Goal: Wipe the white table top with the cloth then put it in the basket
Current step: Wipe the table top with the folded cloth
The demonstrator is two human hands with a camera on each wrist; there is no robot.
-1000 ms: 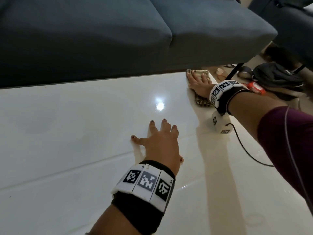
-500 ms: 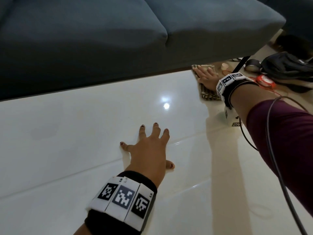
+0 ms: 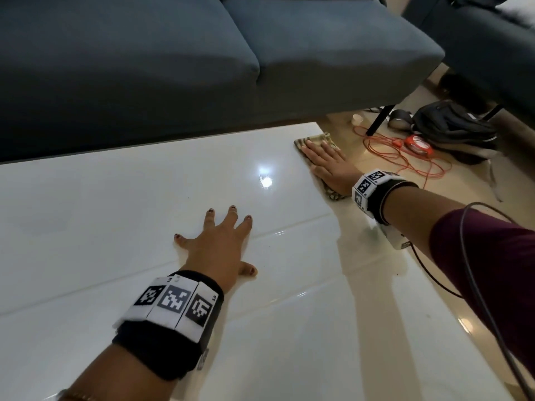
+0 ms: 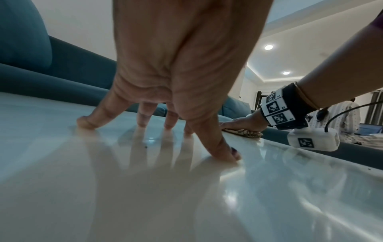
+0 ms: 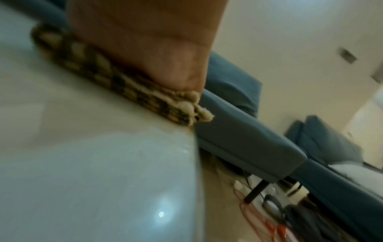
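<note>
We see the right hand (image 3: 328, 166) pressing flat on the checked cloth (image 3: 317, 139) at the white worktop's (image 3: 115, 204) far corner, left hand (image 3: 215, 250) splayed beside, fingers straight.

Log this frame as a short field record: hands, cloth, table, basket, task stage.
left hand: flat, fingers spread, pressing on the glossy white table top
right hand: flat, fingers straight, pressing the cloth down
cloth: brown-and-beige checked woven cloth, at the table's far right corner, by the edge
basket: not in view
background: dark blue fabric sofa; orange cable on the floor
stage: wiping, cloth not yet binned
</note>
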